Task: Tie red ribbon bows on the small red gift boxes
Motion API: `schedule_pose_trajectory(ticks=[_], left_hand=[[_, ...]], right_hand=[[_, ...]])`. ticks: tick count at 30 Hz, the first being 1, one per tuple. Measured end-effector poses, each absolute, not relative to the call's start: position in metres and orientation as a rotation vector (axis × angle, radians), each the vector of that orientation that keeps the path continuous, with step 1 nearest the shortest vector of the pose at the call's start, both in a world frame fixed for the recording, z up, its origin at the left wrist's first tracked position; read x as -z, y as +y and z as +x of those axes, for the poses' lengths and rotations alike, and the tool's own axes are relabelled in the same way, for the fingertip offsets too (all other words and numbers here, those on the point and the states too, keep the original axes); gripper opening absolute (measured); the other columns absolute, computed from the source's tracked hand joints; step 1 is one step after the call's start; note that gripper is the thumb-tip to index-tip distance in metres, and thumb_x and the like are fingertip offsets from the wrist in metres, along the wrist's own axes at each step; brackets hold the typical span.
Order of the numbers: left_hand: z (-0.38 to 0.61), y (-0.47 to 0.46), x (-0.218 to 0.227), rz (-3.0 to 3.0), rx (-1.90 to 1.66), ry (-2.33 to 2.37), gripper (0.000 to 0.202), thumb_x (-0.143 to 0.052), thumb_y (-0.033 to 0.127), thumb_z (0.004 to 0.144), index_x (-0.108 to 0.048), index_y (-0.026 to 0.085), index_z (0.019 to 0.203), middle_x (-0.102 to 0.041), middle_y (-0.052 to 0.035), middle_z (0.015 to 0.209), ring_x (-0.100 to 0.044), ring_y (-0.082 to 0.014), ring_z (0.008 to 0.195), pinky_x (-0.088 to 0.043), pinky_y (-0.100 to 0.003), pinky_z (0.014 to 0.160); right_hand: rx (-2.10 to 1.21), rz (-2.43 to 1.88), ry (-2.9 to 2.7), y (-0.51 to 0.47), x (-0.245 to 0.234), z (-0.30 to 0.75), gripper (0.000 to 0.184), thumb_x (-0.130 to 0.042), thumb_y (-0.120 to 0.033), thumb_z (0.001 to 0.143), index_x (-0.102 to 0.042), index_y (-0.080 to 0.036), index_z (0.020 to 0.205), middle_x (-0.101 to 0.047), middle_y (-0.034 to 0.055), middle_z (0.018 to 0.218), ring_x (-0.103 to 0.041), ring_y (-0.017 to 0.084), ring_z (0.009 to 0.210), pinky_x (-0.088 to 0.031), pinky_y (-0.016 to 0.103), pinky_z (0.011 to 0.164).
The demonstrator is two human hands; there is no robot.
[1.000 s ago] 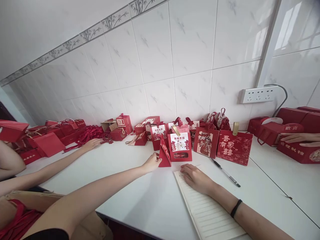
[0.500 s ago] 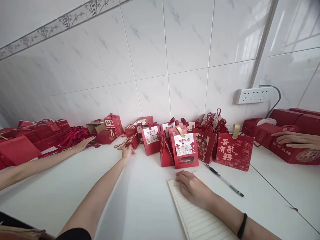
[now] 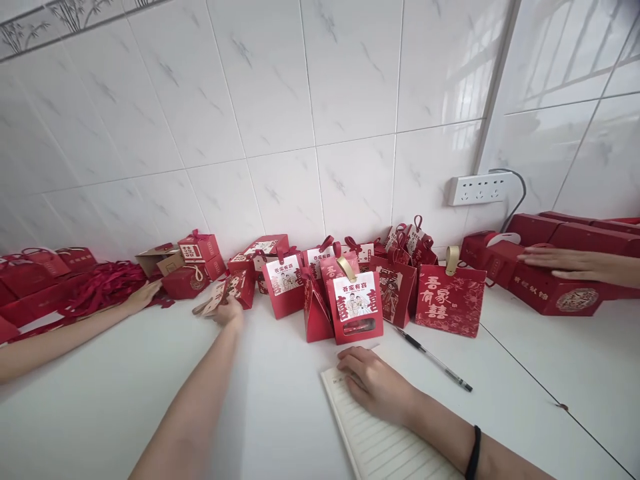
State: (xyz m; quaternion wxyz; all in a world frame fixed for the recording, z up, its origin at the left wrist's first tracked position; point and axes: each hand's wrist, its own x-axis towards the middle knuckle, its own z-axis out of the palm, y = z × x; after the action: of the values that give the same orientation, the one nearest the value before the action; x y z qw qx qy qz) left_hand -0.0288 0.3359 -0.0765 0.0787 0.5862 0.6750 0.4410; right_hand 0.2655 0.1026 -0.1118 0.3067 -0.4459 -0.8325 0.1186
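Observation:
My left hand [image 3: 229, 313] reaches to the back of the white table and closes on a small red gift box [image 3: 243, 287] with a patterned front. Its fingertips are partly hidden against the box. A flat, pale printed piece [image 3: 210, 301] lies beside these fingers. My right hand [image 3: 373, 377], with a black band at the wrist, rests palm down on an open lined notebook [image 3: 390, 443], fingers loosely bent and holding nothing. Just beyond it stands a red gift box with a couple print and a window [image 3: 356, 308]. A black-capped clear pen [image 3: 435, 359] lies to its right.
Another person's hand [image 3: 145, 297] reaches toward red ribbons [image 3: 107, 287] at the left. At the right, another hand [image 3: 560, 261] lies on a long red box [image 3: 555, 290]. Several gift boxes line the tiled wall; a power strip [image 3: 477, 189] hangs there.
The view has turned a little to the right. At my left hand, the red box has tilted so its patterned front shows. My right hand stays on the notebook.

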Motion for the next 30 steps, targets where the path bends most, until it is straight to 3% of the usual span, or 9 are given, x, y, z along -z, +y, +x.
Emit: schedule_pose_trajectory(ticks=[4, 7, 9, 12, 16, 20, 25, 28, 30], left_hand=[[-0.013, 0.303, 0.083, 1.426, -1.644, 2.253, 0.022, -0.037, 0.023, 0.092, -0.054, 0.012, 0.102, -0.043, -0.0179, 0.122, -0.033, -0.0346, 0.127, -0.026, -0.061, 0.102], [-0.004, 0.278, 0.083, 1.544, -1.721, 2.15, 0.008, -0.048, 0.021, 0.086, -0.052, 0.018, 0.08, -0.046, -0.0127, 0.11, -0.035, -0.0308, 0.124, -0.027, -0.053, 0.106], [-0.001, 0.264, 0.083, 1.679, -1.694, 2.033, 0.011, -0.057, 0.019, 0.079, -0.048, 0.02, 0.073, -0.048, -0.0074, 0.101, -0.044, -0.0251, 0.115, -0.033, -0.044, 0.105], [0.0, 0.25, 0.083, 1.719, -1.677, 1.966, 0.027, -0.066, 0.016, 0.069, -0.046, 0.02, 0.088, -0.045, -0.0065, 0.105, -0.048, -0.0212, 0.107, -0.039, -0.038, 0.1], [-0.004, 0.245, 0.083, 1.622, -1.63, 2.016, 0.051, -0.068, 0.017, 0.065, -0.04, 0.014, 0.108, -0.04, -0.0137, 0.116, -0.039, -0.0274, 0.12, -0.035, -0.043, 0.104], [0.002, 0.245, 0.086, 1.705, -1.392, 1.921, 0.047, -0.071, 0.021, 0.062, -0.049, 0.015, 0.103, -0.054, -0.0117, 0.105, -0.046, -0.0325, 0.118, -0.033, -0.047, 0.104], [0.001, 0.245, 0.086, 1.812, -1.166, 1.674, 0.048, -0.061, 0.012, 0.069, -0.053, 0.019, 0.116, -0.062, -0.0078, 0.112, -0.058, -0.023, 0.108, -0.045, -0.034, 0.095], [-0.016, 0.252, 0.083, 1.775, -1.091, 1.615, 0.029, -0.049, 0.012, 0.08, -0.061, 0.017, 0.106, -0.067, -0.0063, 0.105, -0.065, -0.0173, 0.095, -0.05, -0.027, 0.085], [-0.029, 0.263, 0.082, 1.709, -1.104, 1.677, 0.023, -0.045, 0.015, 0.087, -0.062, 0.015, 0.1, -0.067, -0.0079, 0.104, -0.065, -0.0169, 0.093, -0.051, -0.029, 0.083]], right_hand=[[-0.316, -1.171, -2.208, 0.103, 0.113, 0.265, 0.023, -0.046, -0.006, 0.081, -0.058, -0.015, 0.098, -0.061, 0.0115, 0.106, -0.058, 0.023, 0.1, -0.05, 0.037, 0.088], [-0.323, -1.168, -2.215, 0.102, 0.112, 0.265, 0.024, -0.045, -0.005, 0.08, -0.058, -0.014, 0.098, -0.061, 0.0119, 0.106, -0.058, 0.023, 0.101, -0.049, 0.038, 0.089], [-0.323, -1.173, -2.213, 0.102, 0.111, 0.265, 0.024, -0.045, -0.005, 0.08, -0.058, -0.013, 0.098, -0.061, 0.0121, 0.105, -0.058, 0.023, 0.101, -0.049, 0.038, 0.089], [-0.317, -1.169, -2.209, 0.102, 0.111, 0.264, 0.023, -0.045, -0.005, 0.081, -0.058, -0.014, 0.097, -0.061, 0.0116, 0.105, -0.059, 0.022, 0.099, -0.05, 0.037, 0.089], [-0.309, -1.155, -2.208, 0.101, 0.111, 0.264, 0.022, -0.045, -0.005, 0.082, -0.058, -0.016, 0.096, -0.061, 0.011, 0.103, -0.059, 0.023, 0.101, -0.049, 0.038, 0.089], [-0.308, -1.166, -2.216, 0.1, 0.11, 0.263, 0.022, -0.044, -0.004, 0.082, -0.058, -0.015, 0.096, -0.061, 0.011, 0.103, -0.059, 0.023, 0.097, -0.05, 0.038, 0.087], [-0.296, -1.19, -2.228, 0.1, 0.111, 0.263, 0.023, -0.042, -0.005, 0.083, -0.058, -0.014, 0.097, -0.061, 0.012, 0.104, -0.059, 0.023, 0.099, -0.05, 0.038, 0.087], [-0.301, -1.195, -2.228, 0.099, 0.112, 0.263, 0.024, -0.04, -0.006, 0.084, -0.058, -0.014, 0.098, -0.061, 0.0127, 0.106, -0.059, 0.024, 0.101, -0.05, 0.039, 0.089], [-0.308, -1.201, -2.23, 0.099, 0.112, 0.263, 0.024, -0.039, -0.008, 0.086, -0.058, -0.014, 0.099, -0.061, 0.0128, 0.107, -0.059, 0.024, 0.1, -0.051, 0.039, 0.088]])
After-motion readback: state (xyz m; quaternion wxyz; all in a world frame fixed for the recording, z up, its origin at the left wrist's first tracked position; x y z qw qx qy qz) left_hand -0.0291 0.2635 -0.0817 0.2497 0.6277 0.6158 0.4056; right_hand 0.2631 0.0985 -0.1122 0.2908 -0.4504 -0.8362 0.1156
